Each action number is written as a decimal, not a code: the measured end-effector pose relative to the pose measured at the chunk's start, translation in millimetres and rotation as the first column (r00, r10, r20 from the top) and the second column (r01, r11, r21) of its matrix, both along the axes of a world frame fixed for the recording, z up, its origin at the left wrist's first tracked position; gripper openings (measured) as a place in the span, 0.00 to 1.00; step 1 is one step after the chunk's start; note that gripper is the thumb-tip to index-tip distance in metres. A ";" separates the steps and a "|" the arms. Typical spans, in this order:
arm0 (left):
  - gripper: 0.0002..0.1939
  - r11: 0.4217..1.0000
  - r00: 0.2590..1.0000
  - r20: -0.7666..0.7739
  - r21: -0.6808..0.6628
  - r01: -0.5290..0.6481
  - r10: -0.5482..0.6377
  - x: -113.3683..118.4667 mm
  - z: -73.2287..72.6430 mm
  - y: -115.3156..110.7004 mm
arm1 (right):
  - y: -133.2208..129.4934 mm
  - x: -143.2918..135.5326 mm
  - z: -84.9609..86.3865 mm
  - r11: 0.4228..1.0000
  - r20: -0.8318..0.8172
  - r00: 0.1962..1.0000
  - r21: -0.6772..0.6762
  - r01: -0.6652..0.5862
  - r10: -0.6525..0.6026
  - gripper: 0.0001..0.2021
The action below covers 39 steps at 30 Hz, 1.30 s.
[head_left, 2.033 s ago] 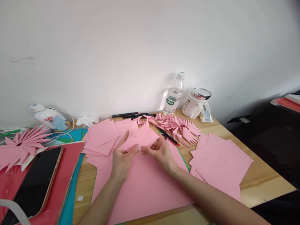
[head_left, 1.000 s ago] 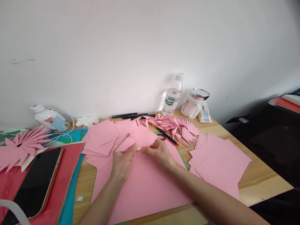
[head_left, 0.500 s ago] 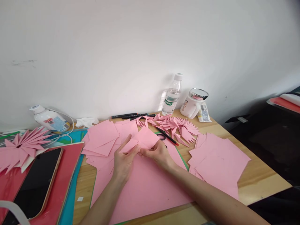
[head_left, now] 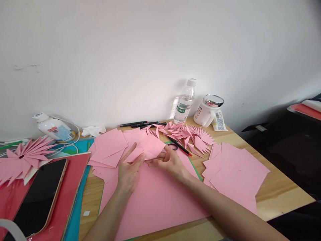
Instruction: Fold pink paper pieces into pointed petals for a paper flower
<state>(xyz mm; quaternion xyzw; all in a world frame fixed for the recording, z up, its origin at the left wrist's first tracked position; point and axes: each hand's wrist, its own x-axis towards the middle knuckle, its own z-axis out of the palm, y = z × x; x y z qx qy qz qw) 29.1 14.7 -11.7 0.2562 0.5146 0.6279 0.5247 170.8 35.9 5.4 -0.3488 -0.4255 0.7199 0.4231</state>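
The 2 hands, left hand [head_left: 129, 170] and right hand [head_left: 170, 162], sit close together, both gripping 1 creased pink paper [head_left: 152, 146] above the large pink sheet [head_left: 160, 204], between the left pile of pink squares [head_left: 110, 147] and the right pile of pink squares [head_left: 237, 174], with scissors [head_left: 172, 146] just beyond the right hand.

The wooden table [head_left: 283, 199] supports the following items. Rear edge: 1 crumpled white tissue [head_left: 92, 131], several black pens [head_left: 132, 124], 1 upright water bottle [head_left: 185, 106], 1 white mug [head_left: 204, 113] and 1 printed packet [head_left: 219, 121] beside the mug. Forward of these: folded pink pieces [head_left: 199, 138]. Right side: overlapping pink sheets [head_left: 235, 174]. Center: 1 green sheet [head_left: 196, 169], mostly covered. Left: 1 white scrap [head_left: 86, 213].
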 end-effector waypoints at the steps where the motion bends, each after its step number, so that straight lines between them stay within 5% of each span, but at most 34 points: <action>1: 0.34 1.000 0.999 -0.032 -0.003 0.003 -0.003 -0.4 0.0 -0.5 | 0.0 0.2 0.1 1.000 0.018 1.000 0.000 0.007 -0.007 0.24; 5: 0.32 0.999 0.987 -0.151 -0.011 0.046 -0.048 0.1 3.9 -3.3 | 1.2 1.2 0.8 0.997 0.159 0.985 0.052 0.053 -0.060 0.14; 9: 0.08 0.985 0.926 -0.351 -0.141 0.094 -0.139 2.5 13.9 -4.7 | 2.9 2.2 1.9 0.991 0.207 0.971 0.080 0.105 -0.120 0.11; 14: 0.06 0.979 0.884 -0.434 -0.175 0.105 -0.173 6.1 21.6 -4.2 | 3.8 1.9 -0.6 0.987 0.136 0.979 0.074 0.145 -0.154 0.14; 28: 0.16 0.995 0.972 -0.219 -0.057 0.077 -0.088 8.5 17.0 -1.5 | 2.1 -0.6 4.9 0.980 0.241 0.955 0.138 0.144 -0.174 0.11; 33: 0.15 0.990 0.940 -0.312 -0.057 0.129 -0.140 0.4 14.7 -2.1 | 4.8 4.0 7.3 0.979 0.287 0.945 0.176 0.106 -0.155 0.07; 39: 0.28 0.974 0.964 -0.145 -0.052 0.219 -0.225 -3.0 26.9 -3.8 | 12.6 12.0 -3.6 0.981 0.269 0.954 0.170 0.091 -0.135 0.12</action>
